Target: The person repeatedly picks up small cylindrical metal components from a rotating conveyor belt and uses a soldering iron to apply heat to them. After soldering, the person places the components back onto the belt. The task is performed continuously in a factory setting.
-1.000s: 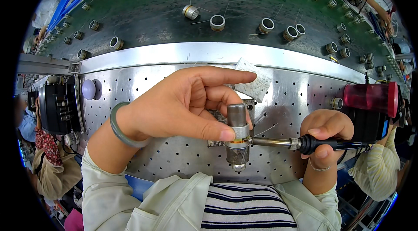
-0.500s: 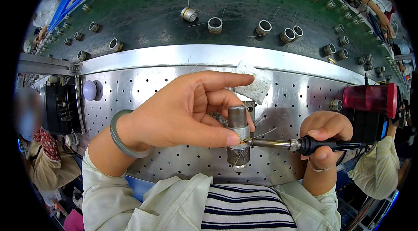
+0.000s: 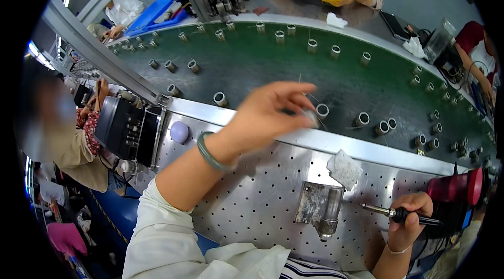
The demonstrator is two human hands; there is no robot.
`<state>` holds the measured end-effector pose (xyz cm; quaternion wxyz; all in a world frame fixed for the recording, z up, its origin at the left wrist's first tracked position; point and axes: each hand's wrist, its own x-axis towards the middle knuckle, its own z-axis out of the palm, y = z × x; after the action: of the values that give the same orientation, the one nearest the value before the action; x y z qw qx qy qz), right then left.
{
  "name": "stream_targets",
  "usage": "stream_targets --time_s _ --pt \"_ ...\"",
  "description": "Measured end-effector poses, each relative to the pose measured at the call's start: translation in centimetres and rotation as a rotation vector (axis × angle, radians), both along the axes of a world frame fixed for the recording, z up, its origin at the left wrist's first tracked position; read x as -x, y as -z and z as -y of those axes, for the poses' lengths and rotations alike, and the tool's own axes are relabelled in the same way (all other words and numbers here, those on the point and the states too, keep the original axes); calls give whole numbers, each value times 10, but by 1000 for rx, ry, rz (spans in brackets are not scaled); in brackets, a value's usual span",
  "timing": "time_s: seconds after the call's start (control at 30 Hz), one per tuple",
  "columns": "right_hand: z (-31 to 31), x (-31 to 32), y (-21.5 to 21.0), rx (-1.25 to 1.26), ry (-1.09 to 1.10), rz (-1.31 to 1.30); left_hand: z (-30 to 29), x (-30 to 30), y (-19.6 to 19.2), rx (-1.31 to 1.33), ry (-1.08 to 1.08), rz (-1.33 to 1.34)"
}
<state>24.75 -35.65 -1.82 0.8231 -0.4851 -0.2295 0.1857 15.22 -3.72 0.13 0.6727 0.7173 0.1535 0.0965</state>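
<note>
Left hand [image 3: 273,113] pinches a small metal part [image 3: 311,117] over the green belt [image 3: 252,63]; right hand [image 3: 412,216] grips a soldering iron [image 3: 391,212] at the table's [image 3: 252,200] right edge

Under and beyond the left hand [image 3: 268,116]: green belt [image 3: 252,63], dotted with short metal sleeves [image 3: 220,99] standing upright. Nearer than that hand: perforated steel table [image 3: 252,200]. Just left of the right hand [image 3: 412,216]: grey metal fixture [image 3: 320,208] on the table, crumpled white cloth [image 3: 345,168] just above it. Right of that hand: red holder [image 3: 454,187]. Well left of the left hand: purple knob [image 3: 179,132], black box [image 3: 126,129].
</note>
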Motion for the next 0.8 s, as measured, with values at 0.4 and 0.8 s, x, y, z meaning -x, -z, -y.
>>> stream_targets --time_s 0.4,0.8 --pt "-2 2 8 77 -65 -25 -126 19 16 -1501 -310 -47" --pt "5 0 0 23 -79 -32 -16 -13 8 -451 -70 -107"
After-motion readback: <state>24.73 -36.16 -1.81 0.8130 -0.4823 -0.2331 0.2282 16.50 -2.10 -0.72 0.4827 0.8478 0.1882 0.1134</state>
